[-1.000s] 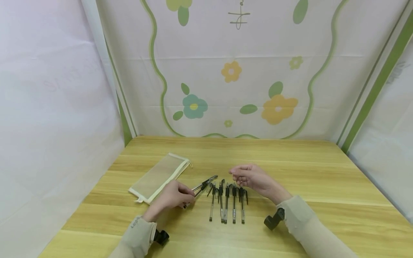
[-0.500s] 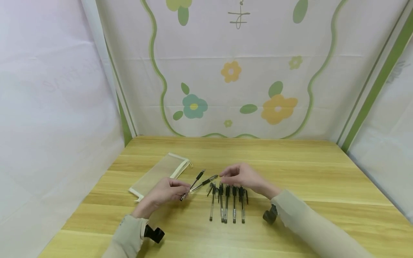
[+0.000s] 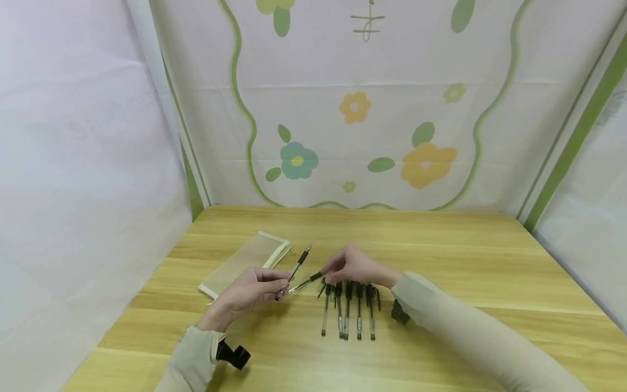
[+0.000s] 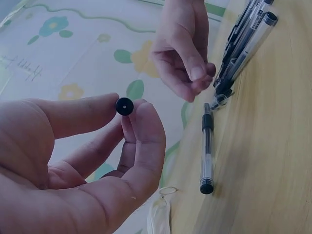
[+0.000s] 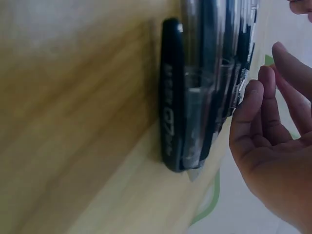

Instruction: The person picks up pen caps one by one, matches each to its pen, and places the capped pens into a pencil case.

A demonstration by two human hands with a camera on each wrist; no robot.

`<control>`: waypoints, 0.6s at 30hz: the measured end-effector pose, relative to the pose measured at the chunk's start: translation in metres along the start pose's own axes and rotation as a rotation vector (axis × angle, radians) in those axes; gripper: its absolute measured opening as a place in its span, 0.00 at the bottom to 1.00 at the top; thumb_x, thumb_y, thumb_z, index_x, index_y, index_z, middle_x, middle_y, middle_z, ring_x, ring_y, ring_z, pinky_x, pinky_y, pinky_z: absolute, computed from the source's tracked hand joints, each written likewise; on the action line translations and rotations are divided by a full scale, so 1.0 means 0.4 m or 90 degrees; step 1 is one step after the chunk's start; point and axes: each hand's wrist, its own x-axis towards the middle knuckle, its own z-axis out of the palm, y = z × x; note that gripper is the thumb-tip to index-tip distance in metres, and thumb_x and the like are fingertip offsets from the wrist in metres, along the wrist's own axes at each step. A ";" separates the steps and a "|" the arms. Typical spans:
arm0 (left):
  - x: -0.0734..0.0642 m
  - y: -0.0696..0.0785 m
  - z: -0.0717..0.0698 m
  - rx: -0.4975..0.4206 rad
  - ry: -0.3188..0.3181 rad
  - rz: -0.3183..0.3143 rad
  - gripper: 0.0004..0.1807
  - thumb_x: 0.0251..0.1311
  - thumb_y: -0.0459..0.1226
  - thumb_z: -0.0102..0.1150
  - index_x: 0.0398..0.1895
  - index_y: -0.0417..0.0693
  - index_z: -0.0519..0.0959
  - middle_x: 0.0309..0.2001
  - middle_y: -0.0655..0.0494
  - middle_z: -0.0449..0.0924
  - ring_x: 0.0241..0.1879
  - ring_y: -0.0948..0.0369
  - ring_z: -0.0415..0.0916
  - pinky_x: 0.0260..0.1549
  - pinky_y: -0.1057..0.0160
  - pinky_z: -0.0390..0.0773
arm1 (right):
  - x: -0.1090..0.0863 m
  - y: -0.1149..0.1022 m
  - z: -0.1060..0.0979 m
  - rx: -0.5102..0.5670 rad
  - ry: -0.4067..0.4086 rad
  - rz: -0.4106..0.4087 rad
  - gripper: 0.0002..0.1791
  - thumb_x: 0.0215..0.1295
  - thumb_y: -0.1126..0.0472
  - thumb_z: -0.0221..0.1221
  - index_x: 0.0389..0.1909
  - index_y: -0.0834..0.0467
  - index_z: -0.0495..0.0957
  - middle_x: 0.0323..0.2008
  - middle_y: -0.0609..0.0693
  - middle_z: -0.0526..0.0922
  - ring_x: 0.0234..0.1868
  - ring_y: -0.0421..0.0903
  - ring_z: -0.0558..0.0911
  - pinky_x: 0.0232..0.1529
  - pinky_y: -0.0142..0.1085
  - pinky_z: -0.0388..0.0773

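Observation:
My left hand (image 3: 247, 291) pinches an uncapped gel pen (image 3: 302, 258) between thumb and fingers, its tip slanting up and away. The left wrist view shows this pen end-on, as a round black end (image 4: 125, 106). A second clear-barrelled gel pen (image 4: 207, 146) with a black grip lies on the table. My right hand (image 3: 357, 265) hovers at its far end, fingers loosely bent, covering that end in the head view. Space shows between the right thumb and fingers (image 5: 269, 105) in the right wrist view. Beside them lies a row of several gel pens (image 3: 348, 313).
A pale mesh zip pouch (image 3: 240, 267) lies flat at the left, partly behind the left hand. Caps with black clips (image 5: 171, 97) lie by the row's far ends. The wooden table (image 3: 441, 348) meets flower-printed cloth walls (image 3: 382, 120) at the back and sides.
My left hand has lifted its pen off the other pen and turned it more upright. The right hand has moved left and down, from above the row to the lying pen's far end.

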 end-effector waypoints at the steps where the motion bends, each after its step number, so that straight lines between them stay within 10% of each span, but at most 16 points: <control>1: 0.000 0.001 0.000 -0.001 -0.004 0.000 0.21 0.68 0.30 0.58 0.59 0.24 0.72 0.49 0.39 0.79 0.42 0.57 0.80 0.44 0.63 0.80 | 0.004 0.002 0.002 -0.003 -0.007 -0.001 0.13 0.59 0.62 0.69 0.45 0.60 0.85 0.35 0.45 0.86 0.37 0.46 0.84 0.39 0.40 0.82; 18: 0.007 -0.005 -0.004 -0.021 -0.014 0.002 0.21 0.68 0.31 0.57 0.59 0.23 0.71 0.46 0.43 0.81 0.42 0.58 0.80 0.40 0.66 0.80 | 0.049 0.020 0.008 0.007 -0.021 -0.008 0.09 0.57 0.67 0.69 0.40 0.60 0.87 0.34 0.47 0.87 0.34 0.47 0.85 0.37 0.38 0.83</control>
